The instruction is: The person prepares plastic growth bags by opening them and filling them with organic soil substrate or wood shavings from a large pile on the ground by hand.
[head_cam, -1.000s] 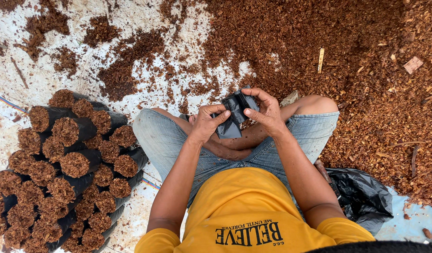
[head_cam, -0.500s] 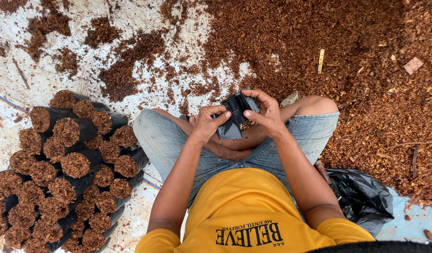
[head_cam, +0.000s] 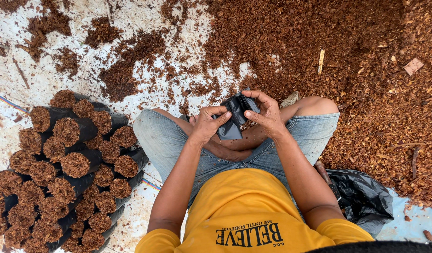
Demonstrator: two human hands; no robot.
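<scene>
1. The person sat cross-legged on the ground, and both hands worked one small black bag [head_cam: 234, 116] held above the lap.
2. The left hand [head_cam: 207, 122] was closed on the bag's lower left side, thumb across the front.
3. The right hand [head_cam: 266, 112] pinched the bag's upper edge, fingers curled over its top.
4. The bag looked flat and empty; judging by the grip, its mouth was being worked open, so filling had not begun on this one.
5. To the left lay a stack of filled bags [head_cam: 66, 168], each packed with brown fibre and lying on its side; that part of the work looked well advanced.
6. A broad heap of loose brown fibre [head_cam: 347, 56] covered the ground ahead and to the right, so plenty of material remained.
7. A crumpled black plastic sack [head_cam: 361, 197] lay by the right hip; what it held could not be told.
</scene>
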